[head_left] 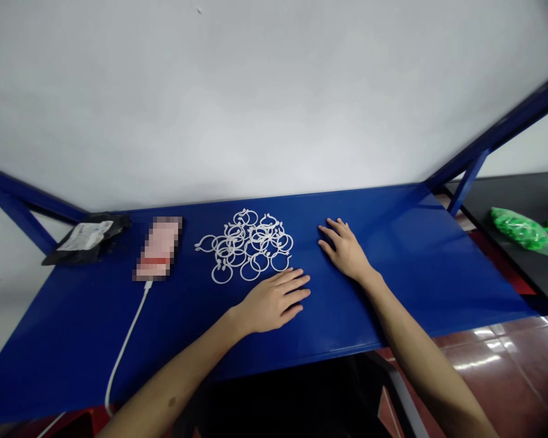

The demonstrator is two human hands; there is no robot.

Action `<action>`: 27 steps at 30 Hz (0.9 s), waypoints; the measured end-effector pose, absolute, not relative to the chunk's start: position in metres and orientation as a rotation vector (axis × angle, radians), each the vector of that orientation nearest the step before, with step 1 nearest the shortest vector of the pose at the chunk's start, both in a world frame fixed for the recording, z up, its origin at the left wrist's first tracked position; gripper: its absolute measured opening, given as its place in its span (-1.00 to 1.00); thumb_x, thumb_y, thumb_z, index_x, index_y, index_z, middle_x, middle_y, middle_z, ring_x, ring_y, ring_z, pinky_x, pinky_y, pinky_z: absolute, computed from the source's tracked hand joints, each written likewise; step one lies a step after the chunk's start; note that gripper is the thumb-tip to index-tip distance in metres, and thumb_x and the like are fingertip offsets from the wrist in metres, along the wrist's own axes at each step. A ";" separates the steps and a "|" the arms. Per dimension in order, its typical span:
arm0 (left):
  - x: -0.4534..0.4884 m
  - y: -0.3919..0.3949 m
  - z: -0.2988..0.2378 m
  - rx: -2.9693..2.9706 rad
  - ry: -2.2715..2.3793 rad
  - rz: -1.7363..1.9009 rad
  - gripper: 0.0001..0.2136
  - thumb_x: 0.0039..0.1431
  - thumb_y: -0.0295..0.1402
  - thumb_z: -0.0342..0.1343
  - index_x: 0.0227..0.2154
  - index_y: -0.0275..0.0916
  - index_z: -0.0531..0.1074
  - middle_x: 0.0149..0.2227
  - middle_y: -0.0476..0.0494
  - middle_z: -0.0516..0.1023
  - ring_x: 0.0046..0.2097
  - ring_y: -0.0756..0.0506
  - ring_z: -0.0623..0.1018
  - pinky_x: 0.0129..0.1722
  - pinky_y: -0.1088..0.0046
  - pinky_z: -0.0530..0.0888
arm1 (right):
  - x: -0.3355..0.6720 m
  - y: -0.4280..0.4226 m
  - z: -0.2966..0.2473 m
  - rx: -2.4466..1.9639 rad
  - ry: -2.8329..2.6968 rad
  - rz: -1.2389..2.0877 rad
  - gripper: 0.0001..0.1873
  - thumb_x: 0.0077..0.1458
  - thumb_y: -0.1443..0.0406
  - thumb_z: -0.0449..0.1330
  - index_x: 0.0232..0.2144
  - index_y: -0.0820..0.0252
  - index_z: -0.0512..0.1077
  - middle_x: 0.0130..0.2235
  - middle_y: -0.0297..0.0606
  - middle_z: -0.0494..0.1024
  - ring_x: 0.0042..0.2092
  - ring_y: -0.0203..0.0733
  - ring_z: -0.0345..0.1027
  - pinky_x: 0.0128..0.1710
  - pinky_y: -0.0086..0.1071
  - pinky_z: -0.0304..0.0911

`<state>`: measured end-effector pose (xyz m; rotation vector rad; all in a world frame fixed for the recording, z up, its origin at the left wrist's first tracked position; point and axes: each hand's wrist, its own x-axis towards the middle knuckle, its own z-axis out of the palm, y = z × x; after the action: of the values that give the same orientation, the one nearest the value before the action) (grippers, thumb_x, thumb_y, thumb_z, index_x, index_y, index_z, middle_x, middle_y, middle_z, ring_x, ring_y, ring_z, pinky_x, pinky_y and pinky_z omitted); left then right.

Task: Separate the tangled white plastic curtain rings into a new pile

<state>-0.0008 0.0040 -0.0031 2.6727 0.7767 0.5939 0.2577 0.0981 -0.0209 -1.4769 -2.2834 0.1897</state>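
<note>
A loose pile of thin white plastic rings (251, 242), each with a small clasp-like end, lies on the blue table (347, 328). My left hand (276, 299) rests palm down just in front of the pile, fingers stretched out to the right and holding nothing. Its upper edge is close to the nearest rings; I cannot tell whether it touches them. To the right of the pile, my right hand (346, 250) lies flat on the table with its fingers spread, apart from the rings. Nothing is in it.
Left of the pile lies a phone-like slab (158, 249), its face pixelated, with a white cable (126, 347) plugged in. Beyond it is a black plastic package (89, 238) with a white label. At far right, a bag of green pieces (523, 230) sits on a dark surface.
</note>
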 end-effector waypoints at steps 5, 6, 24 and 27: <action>-0.004 0.004 -0.011 2.774 0.957 0.808 -0.74 0.32 -0.40 0.03 0.00 -0.19 0.51 -0.04 -0.16 0.62 0.06 -0.21 0.52 0.02 0.16 0.49 | 0.258 0.098 -0.021 -1.477 -2.282 0.182 -0.52 0.34 0.11 0.02 0.21 0.16 0.37 0.29 0.00 0.31 0.37 0.21 0.05 0.30 0.27 0.03; -0.005 0.005 -0.012 2.790 1.072 0.860 -0.76 0.32 -0.40 0.05 -0.03 -0.19 0.52 -0.11 -0.17 0.62 -0.04 -0.21 0.54 -0.06 0.17 0.50 | 0.258 0.099 -0.021 -1.479 -2.286 0.179 -0.51 0.34 0.11 0.02 0.21 0.16 0.37 0.29 -0.01 0.31 0.37 0.21 0.05 0.30 0.26 0.03; -0.017 0.011 0.005 2.140 1.250 1.232 -0.87 0.40 -0.39 -0.08 -0.24 -0.18 0.36 -0.36 -0.05 0.50 -0.29 -0.05 0.49 -0.24 0.37 0.48 | 0.220 0.068 0.008 -0.982 -2.191 0.709 -0.57 0.36 0.21 0.03 0.24 0.04 0.25 0.00 -0.17 0.51 -0.15 -0.19 0.49 -0.04 -0.17 0.45; -0.011 0.009 0.013 1.650 1.211 1.257 -0.85 0.44 -0.27 -0.11 -0.16 -0.18 0.31 -0.41 0.00 0.47 -0.38 0.00 0.49 -0.28 0.39 0.50 | 0.215 0.063 0.011 -0.902 -2.140 0.826 -0.59 0.34 0.23 0.07 0.20 0.06 0.28 -0.02 -0.18 0.51 -0.19 -0.22 0.49 -0.06 -0.20 0.43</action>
<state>-0.0106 0.0092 0.0134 1.6498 1.2111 1.2568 0.2149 0.0628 0.0115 -0.9020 -2.1403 0.8259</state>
